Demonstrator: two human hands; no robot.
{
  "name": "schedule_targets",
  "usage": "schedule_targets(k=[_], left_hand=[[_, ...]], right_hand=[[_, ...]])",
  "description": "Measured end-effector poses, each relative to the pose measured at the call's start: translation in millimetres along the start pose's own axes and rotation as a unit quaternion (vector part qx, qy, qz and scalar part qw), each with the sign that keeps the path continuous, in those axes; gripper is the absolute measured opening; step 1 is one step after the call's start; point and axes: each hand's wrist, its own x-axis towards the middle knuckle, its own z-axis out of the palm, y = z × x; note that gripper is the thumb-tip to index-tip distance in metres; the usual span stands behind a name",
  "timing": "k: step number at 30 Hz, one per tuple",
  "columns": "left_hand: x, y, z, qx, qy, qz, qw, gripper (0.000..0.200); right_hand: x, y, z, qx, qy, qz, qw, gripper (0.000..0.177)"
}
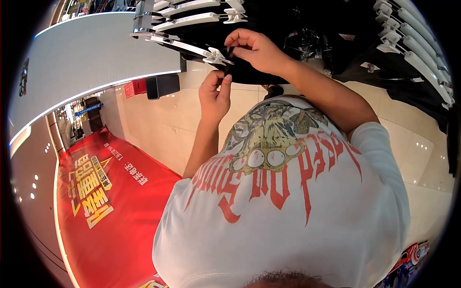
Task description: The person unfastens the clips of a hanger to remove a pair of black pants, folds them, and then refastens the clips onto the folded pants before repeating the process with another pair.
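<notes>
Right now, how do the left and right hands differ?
The right hand sits higher in frame, at the clip end of the white hanger; the left hand is just below it. The right arm bends in from the side; the left forearm runs straight up. Shared: both are bare and pinch the black garment.

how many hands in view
2: left hand lower, pinching the black garment; right hand above, pinching it by the white hanger clip. No others visible.
</notes>
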Motion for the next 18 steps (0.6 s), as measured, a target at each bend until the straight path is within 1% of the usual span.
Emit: schedule_targets(k=[1,3,4,5,6,8,11,12,14,17,18], left_hand=[[0,0,-1,-0.003,0.002,-0.004,1.000,0.011],[-2,-1,-2,-0.008,0.006,-0.011,1.000,0.011],[-2,0,-1,-0.029,0.001,-0.019,0.999,0.011],[-2,1,-1,-0.050,-0.004,-0.028,0.998,0.011],[-2,2,-1,-0.071,-0.010,-0.038,0.997,0.011],[1,2,-2,-0.071,-0.019,-0.028,0.997,0.011],[-1,-1,-2,-0.078,-0.028,-0.032,0.996,0.011],[-1,-2,-2,-0.082,-0.029,-0.035,0.996,0.011],[-4,-3,0,-0.080,-0.030,-0.029,0.996,0.010],[-7,-2,6,-0.085,-0.027,-0.015,0.996,0.008],[-8,-1,7,-0.086,-0.025,-0.010,0.996,0.007]], right_hand=[[1,-2,0,0.029,-0.007,0.018,0.999,0.027],[-5,-6,-6,-0.092,-0.037,-0.059,0.993,0.032],[-8,-7,-8,-0.152,-0.051,-0.097,0.982,0.035],[-13,-8,-6,-0.210,-0.043,-0.120,0.969,0.041],[-14,-14,-3,-0.294,-0.033,-0.148,0.944,0.043],[-13,-16,4,-0.344,0.008,-0.125,0.930,0.043],[-8,-7,9,-0.440,0.062,-0.178,0.878,0.040],[-12,-1,16,-0.414,0.092,-0.157,0.892,0.037],[-14,14,17,-0.388,0.093,-0.161,0.903,0.035],[-20,32,13,-0.277,0.050,-0.092,0.955,0.032],[-20,30,11,-0.259,0.054,-0.051,0.963,0.031]])
